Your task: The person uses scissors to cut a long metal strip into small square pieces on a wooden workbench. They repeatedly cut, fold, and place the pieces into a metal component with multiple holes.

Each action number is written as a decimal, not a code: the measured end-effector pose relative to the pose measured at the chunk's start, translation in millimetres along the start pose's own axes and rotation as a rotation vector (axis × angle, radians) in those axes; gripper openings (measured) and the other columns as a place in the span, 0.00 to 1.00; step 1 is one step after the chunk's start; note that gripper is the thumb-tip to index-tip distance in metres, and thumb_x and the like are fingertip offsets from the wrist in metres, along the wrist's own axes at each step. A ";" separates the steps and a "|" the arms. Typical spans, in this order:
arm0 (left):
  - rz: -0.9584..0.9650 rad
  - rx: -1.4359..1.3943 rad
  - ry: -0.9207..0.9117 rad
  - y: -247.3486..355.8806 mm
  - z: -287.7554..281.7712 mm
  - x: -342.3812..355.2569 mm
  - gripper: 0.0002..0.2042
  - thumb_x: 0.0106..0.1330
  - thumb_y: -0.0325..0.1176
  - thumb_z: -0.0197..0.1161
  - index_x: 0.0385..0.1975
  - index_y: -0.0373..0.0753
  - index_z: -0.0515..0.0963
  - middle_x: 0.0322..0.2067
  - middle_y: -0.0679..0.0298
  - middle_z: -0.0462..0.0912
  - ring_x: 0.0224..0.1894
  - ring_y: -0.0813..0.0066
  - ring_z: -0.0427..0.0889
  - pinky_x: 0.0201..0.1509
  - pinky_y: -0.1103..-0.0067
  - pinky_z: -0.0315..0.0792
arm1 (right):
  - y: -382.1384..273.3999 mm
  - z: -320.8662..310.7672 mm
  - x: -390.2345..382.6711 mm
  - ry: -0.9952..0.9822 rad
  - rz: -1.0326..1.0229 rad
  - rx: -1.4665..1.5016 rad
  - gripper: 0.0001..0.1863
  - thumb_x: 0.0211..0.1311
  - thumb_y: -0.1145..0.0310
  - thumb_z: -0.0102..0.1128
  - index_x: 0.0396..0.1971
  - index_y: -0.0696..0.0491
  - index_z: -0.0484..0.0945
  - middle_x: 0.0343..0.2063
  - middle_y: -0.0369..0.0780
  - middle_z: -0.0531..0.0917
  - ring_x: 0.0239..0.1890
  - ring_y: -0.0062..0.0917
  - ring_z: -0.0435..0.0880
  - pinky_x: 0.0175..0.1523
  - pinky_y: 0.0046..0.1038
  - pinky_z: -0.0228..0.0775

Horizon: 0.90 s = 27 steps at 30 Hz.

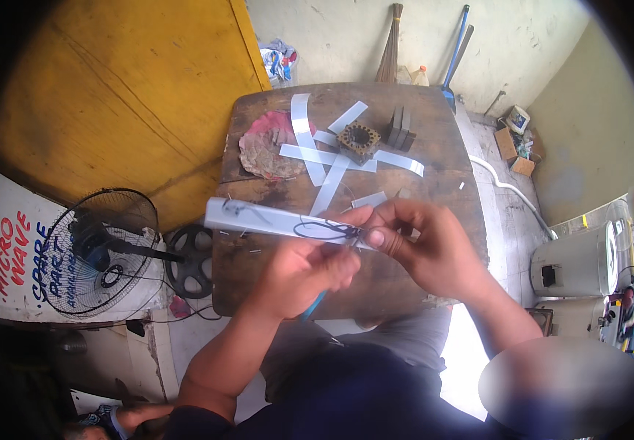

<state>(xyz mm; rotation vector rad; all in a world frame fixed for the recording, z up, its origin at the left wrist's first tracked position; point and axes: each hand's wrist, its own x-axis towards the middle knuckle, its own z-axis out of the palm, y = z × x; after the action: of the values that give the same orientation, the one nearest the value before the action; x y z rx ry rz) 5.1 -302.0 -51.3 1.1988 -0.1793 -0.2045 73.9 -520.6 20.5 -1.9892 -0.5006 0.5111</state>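
A long white plastic strip (267,220) is held up above the wooden table, slanting from the left toward my hands. Near its right end lies a loop of thin dark cord (321,229). My left hand (310,268) is closed around the strip's right part, and a teal piece (313,305), maybe a tool handle, pokes out below it. With thumb and fingers pinched together, my right hand (423,246) grips the strip's right end, where the dark cord gathers. My fingers hide exactly what lies between them there.
On the wooden table (258,290) lie several white strips (328,156), a slotted metal motor core (359,139), stacked dark metal blocks (401,130) and a worn reddish round pad (273,147). A black fan (104,253) stands left. Right are white bins (577,264) and a cardboard box (511,147).
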 end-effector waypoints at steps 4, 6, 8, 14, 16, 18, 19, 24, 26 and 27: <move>0.156 0.268 0.071 -6.2 -2.0 -2.0 0.20 0.77 0.26 0.65 0.67 0.29 0.77 0.44 0.58 0.84 0.32 0.80 0.79 0.32 0.82 0.72 | 7.5 -8.5 3.3 -0.047 -0.076 -0.006 0.09 0.73 0.67 0.69 0.42 0.58 0.85 0.31 0.38 0.87 0.35 0.19 0.81 0.45 0.28 0.74; 0.182 0.265 0.104 -4.9 -11.1 -11.7 0.16 0.77 0.27 0.65 0.61 0.29 0.80 0.44 0.58 0.84 0.32 0.80 0.79 0.32 0.82 0.72 | 16.8 -15.0 2.6 -0.084 -0.101 0.052 0.09 0.73 0.67 0.69 0.41 0.58 0.85 0.29 0.39 0.87 0.32 0.21 0.81 0.43 0.29 0.74; 0.208 0.290 0.153 10.3 -32.5 -20.5 0.15 0.77 0.27 0.65 0.60 0.31 0.81 0.45 0.58 0.84 0.31 0.80 0.79 0.32 0.82 0.71 | 26.6 -28.4 2.0 -0.141 -0.111 0.103 0.09 0.73 0.68 0.69 0.40 0.59 0.85 0.30 0.38 0.88 0.33 0.21 0.81 0.44 0.28 0.74; 0.399 0.226 0.443 93.0 -82.3 -27.8 0.21 0.73 0.23 0.65 0.65 0.33 0.78 0.42 0.61 0.84 0.31 0.84 0.77 0.33 0.84 0.71 | 26.3 -75.8 3.9 -0.073 0.185 -0.139 0.04 0.74 0.73 0.66 0.39 0.58 0.83 0.34 0.33 0.87 0.39 0.19 0.84 0.49 0.29 0.77; 0.163 0.388 0.296 96.3 -64.0 -31.1 0.21 0.72 0.21 0.66 0.65 0.32 0.78 0.39 0.63 0.83 0.32 0.83 0.78 0.36 0.83 0.74 | 14.2 -68.7 12.6 -0.096 -0.120 -0.410 0.02 0.68 0.73 0.68 0.38 0.55 0.84 0.33 0.36 0.88 0.38 0.27 0.86 0.49 0.34 0.78; -0.136 0.509 0.066 76.7 -35.9 -26.8 0.18 0.72 0.24 0.67 0.60 0.33 0.79 0.39 0.64 0.83 0.34 0.83 0.80 0.39 0.82 0.77 | -5.1 -61.1 24.2 -0.109 -0.334 -0.696 0.04 0.65 0.72 0.68 0.37 0.53 0.86 0.32 0.37 0.88 0.40 0.31 0.87 0.54 0.38 0.77; -0.225 0.540 -0.037 69.2 -28.1 -19.3 0.15 0.73 0.25 0.67 0.57 0.34 0.80 0.38 0.64 0.84 0.36 0.83 0.81 0.39 0.81 0.78 | -15.3 -58.1 29.8 -0.154 -0.422 -0.858 0.05 0.64 0.70 0.68 0.37 0.52 0.86 0.33 0.36 0.88 0.43 0.31 0.87 0.58 0.39 0.75; -0.470 0.495 -0.125 42.2 -26.9 16.8 0.10 0.75 0.27 0.67 0.53 0.32 0.81 0.34 0.66 0.81 0.35 0.82 0.79 0.38 0.82 0.74 | -40.2 -41.6 57.6 0.058 -1.110 -1.239 0.09 0.64 0.66 0.63 0.39 0.48 0.90 0.45 0.36 0.87 0.57 0.31 0.82 0.74 0.45 0.60; -0.437 0.269 -0.058 35.9 -31.0 17.7 0.10 0.77 0.28 0.66 0.52 0.31 0.81 0.35 0.66 0.81 0.34 0.82 0.77 0.36 0.82 0.72 | -33.9 -42.2 61.2 0.302 -1.151 -1.149 0.16 0.60 0.66 0.68 0.48 0.46 0.88 0.55 0.37 0.83 0.58 0.35 0.81 0.71 0.47 0.64; -0.383 0.088 -0.020 31.6 -31.8 15.7 0.10 0.77 0.28 0.66 0.52 0.31 0.81 0.37 0.65 0.82 0.33 0.81 0.76 0.35 0.81 0.71 | -26.3 -39.7 55.8 0.426 -1.100 -1.023 0.18 0.59 0.66 0.70 0.51 0.47 0.87 0.56 0.38 0.83 0.59 0.36 0.81 0.69 0.47 0.66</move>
<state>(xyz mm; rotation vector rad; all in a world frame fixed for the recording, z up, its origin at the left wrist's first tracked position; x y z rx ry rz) 30.0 -266.2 -32.5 1.3122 0.0263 -0.5479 138.2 -507.4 53.1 -2.1893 -1.6271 -1.0157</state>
